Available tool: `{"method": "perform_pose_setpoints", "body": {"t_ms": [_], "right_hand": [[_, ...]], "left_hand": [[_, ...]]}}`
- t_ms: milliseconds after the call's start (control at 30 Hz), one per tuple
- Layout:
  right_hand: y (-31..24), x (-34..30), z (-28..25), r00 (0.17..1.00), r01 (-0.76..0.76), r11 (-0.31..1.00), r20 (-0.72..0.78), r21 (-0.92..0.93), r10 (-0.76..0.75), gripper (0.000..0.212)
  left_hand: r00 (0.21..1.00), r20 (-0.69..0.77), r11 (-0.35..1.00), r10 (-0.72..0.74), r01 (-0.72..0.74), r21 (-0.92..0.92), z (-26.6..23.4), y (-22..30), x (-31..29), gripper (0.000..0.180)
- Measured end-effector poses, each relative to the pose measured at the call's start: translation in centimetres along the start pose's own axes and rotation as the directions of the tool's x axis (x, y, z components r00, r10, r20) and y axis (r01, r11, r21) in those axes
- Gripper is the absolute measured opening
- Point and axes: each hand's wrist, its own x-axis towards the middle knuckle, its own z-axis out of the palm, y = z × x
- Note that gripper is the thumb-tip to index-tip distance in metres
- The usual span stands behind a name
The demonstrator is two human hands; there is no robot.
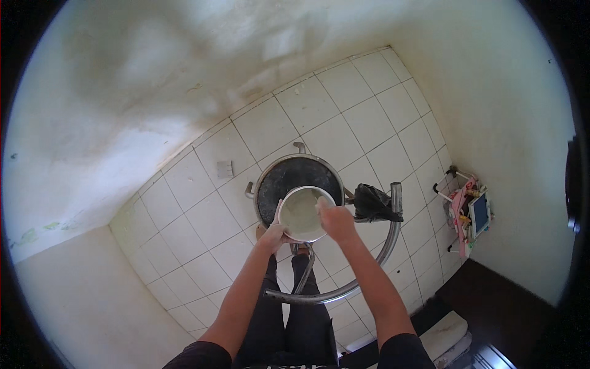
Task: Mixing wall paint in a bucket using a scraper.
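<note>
A white round bowl (299, 224) with a pale, whitish-green content is tilted toward me, above the dark round seat (289, 178) of a metal-framed chair. My left hand (274, 237) grips the bowl's lower left side, its thumb over the rim. At the right rim is my right hand (335, 222), closed, with its fingertips reaching just inside the bowl. Pale residue coats those fingers. Whether they pinch something small, I cannot make out.
The chair's curved metal tube (389, 246) arcs round the right side, with a black plastic bag (373, 203) hanging on it. A pink folding frame with a blue-and-white panel (480, 214) stands by the right wall. A small grey square piece (225, 169) lies on the white tiled floor (332, 132).
</note>
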Motion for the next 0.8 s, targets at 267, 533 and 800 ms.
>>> {"method": "perform_pose_setpoints", "body": {"t_ms": [267, 533, 800], "right_hand": [[-2.6, -2.4, 2.3, 0.951, -0.298, 0.872, 0.044, 0.387, 0.306, 0.019], [0.0, -4.4, 3.9, 0.852, -0.256, 0.477, -0.037, 0.841, 0.522, 0.025], [-1.5, -6.8, -1.1, 0.697, -0.388, 0.142, 0.189, 0.911, 0.691, 0.024]], "left_hand": [[0.996, 0.091, 0.983, -0.021, 0.037, -0.18, -0.3, 0.8, -1.1, 0.077], [0.967, 0.127, 0.958, 0.22, -0.189, -0.214, -2.3, 0.4, -2.1, 0.088], [0.963, -0.022, 0.962, 0.27, -0.269, 0.042, -3.3, 1.9, -4.5, 0.086]]}}
